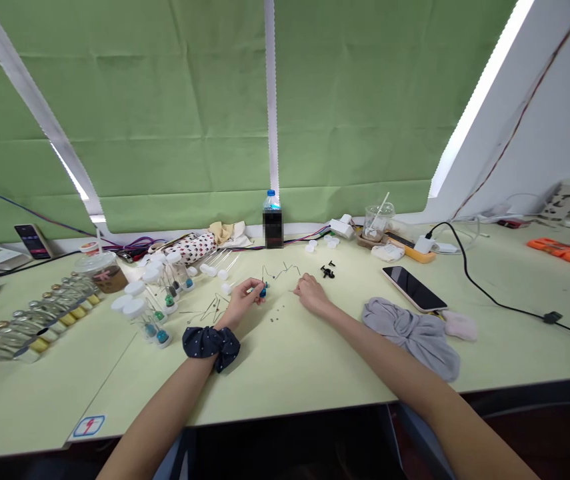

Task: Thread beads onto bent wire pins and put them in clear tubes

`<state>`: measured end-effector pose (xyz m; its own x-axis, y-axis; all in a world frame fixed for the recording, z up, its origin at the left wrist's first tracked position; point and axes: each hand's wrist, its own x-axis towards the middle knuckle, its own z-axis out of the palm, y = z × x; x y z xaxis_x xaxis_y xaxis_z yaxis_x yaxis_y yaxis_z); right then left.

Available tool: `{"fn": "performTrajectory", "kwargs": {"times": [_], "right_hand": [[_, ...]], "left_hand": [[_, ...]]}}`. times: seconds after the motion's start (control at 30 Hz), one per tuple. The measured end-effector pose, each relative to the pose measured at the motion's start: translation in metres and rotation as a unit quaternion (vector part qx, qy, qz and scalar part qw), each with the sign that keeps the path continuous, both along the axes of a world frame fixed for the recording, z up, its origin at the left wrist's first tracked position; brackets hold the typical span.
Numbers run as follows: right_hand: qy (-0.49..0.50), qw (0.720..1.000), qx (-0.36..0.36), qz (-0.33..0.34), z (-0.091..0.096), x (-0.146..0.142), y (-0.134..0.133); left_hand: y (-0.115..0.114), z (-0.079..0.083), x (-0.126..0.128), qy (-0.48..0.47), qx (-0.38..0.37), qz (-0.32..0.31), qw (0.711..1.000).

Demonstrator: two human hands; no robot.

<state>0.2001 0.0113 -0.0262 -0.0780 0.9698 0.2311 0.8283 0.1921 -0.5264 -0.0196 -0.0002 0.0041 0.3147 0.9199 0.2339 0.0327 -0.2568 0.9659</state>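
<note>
Pinching — left hand [243, 300] — one blue piece [263, 292].

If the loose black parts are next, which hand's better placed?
Right, most likely. The right hand is nearer the black parts, and the left hand is busy holding a blue piece. Can't tell whether the right is free.

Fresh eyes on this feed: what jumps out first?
Probably the large green fabric panels across the back. Next, near the center, the left hand pinches a small blue piece, with a dark dotted scrunchie around its wrist. Bright orange pieces stand out at far right.
</note>
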Motion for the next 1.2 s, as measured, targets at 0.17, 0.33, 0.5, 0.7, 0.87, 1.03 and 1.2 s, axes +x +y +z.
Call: {"fn": "performTrajectory", "kwargs": {"times": [0.17, 0.33, 0.5, 0.7, 0.87, 1.03, 1.2], "right_hand": [[0.016, 0.997, -0.014, 0.076, 0.01, 0.0, -0.013], [0.052, 0.97, -0.043, 0.232, 0.024, -0.004, -0.022], [0.103, 0.935, -0.061, 0.335, 0.028, -0.01, -0.033], [0.073, 0.93, -0.063, 0.354, 0.031, -0.018, -0.043], [0.038, 0.932, -0.03, 0.359, 0.026, -0.021, -0.043], [0.019, 0.934, -0.014, 0.356, 0.022, -0.024, -0.044], [0.014, 0.934, -0.007, 0.357, 0.022, -0.025, -0.044]], "left_hand": [[0.002, -0.001, -0.006, -0.011, -0.037, -0.029, 0.999], [0.003, 0.0, -0.011, 0.005, -0.045, -0.044, 0.998], [0.004, -0.001, -0.012, 0.013, -0.042, -0.047, 0.998], [0.005, -0.003, -0.012, 0.001, -0.045, -0.057, 0.997], [0.004, -0.002, -0.012, 0.005, -0.045, -0.061, 0.997], [0.003, -0.002, -0.011, 0.009, -0.046, -0.057, 0.997], [0.002, -0.001, -0.011, 0.011, -0.052, -0.059, 0.997]]}}
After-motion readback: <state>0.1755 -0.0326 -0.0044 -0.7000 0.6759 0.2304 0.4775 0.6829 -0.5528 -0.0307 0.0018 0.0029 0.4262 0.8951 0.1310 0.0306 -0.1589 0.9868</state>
